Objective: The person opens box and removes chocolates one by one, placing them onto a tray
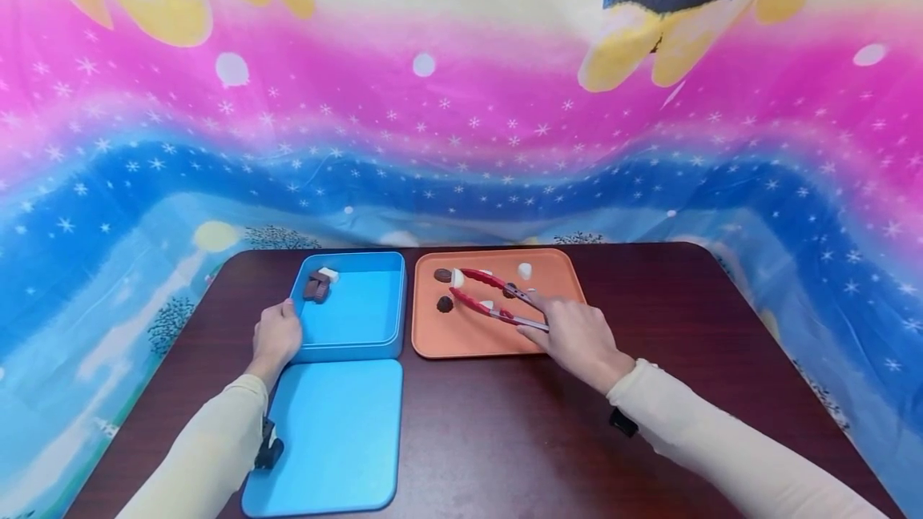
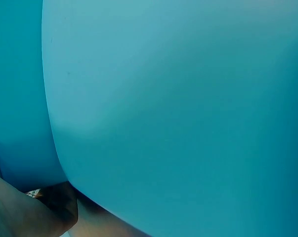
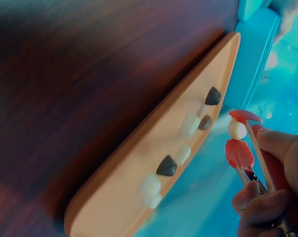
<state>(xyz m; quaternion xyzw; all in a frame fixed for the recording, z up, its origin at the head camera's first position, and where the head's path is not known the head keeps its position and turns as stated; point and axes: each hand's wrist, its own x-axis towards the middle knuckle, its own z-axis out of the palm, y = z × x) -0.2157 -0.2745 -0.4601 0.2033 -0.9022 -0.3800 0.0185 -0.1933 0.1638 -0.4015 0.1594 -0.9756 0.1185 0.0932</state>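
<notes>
While your right hand grips the red-tipped tongs, pinching 1 round white piece above the left part of the orange tray, squeeze only enough to stop it slipping out, and hold the tips clear of the 3 dark pieces lying there among several white lumps. Your left hand is against the left wall of the blue box, though I cannot tell whether its fingers curl around it; brown blocks and a white chunk sit in the far-left corner inside.
</notes>
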